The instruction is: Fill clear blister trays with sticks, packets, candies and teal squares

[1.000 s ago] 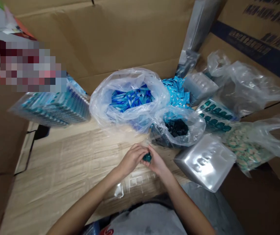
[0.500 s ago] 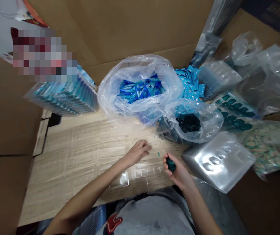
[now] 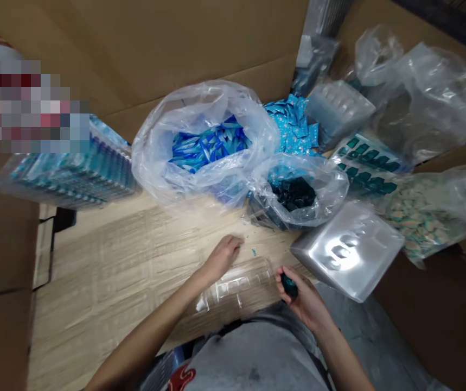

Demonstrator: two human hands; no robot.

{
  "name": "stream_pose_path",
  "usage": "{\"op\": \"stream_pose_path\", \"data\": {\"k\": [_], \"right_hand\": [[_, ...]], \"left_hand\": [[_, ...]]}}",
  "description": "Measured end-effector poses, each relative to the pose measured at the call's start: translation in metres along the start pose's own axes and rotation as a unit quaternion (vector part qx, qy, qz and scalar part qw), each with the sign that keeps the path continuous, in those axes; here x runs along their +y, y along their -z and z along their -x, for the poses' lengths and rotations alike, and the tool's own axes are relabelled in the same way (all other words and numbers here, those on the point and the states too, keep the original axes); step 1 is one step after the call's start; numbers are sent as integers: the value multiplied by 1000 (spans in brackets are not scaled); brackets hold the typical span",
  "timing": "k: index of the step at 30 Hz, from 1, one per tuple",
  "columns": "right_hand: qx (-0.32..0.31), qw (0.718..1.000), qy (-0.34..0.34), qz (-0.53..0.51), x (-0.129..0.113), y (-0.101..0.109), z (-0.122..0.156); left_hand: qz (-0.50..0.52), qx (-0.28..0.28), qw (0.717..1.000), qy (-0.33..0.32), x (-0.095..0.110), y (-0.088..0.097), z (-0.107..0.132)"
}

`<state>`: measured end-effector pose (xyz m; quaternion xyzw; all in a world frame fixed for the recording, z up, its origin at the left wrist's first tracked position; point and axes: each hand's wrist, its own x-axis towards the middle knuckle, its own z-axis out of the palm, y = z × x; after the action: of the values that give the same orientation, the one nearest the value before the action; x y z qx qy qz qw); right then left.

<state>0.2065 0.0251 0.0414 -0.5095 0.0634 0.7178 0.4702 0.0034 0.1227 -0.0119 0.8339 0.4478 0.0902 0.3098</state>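
My right hand (image 3: 302,300) is curled around a small dark teal piece (image 3: 288,285), and part of the piece shows between the fingers. My left hand (image 3: 222,259) rests empty on a cardboard sheet (image 3: 114,271), with its fingers loosely together. A tiny teal fragment (image 3: 253,252) lies just beyond those fingertips. Beneath and between my hands sits a clear moulded plastic tray (image 3: 236,285). Directly ahead, a clear bag of dark pieces (image 3: 298,190) lies nearest my hands.
A large clear bag of blue pieces (image 3: 204,146) stands behind loose blue sachets (image 3: 293,125). A silver foil pack (image 3: 349,250), a bag of pale green pieces (image 3: 423,217) and a stack of blue-teal trays (image 3: 70,174) surround the sheet. Cardboard walls (image 3: 155,49) rise behind.
My hands were together around the teal piece and have parted. My right hand carries the piece rightward and closer to me, while my left hand stays on the cardboard. The view has shifted slightly.
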Motion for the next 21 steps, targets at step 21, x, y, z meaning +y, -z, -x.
{"op": "stream_pose_path", "data": {"k": [21], "right_hand": [[-88, 992, -23, -88, 6, -64, -12]], "left_hand": [[41, 17, 985, -165, 88, 66, 11]]}}
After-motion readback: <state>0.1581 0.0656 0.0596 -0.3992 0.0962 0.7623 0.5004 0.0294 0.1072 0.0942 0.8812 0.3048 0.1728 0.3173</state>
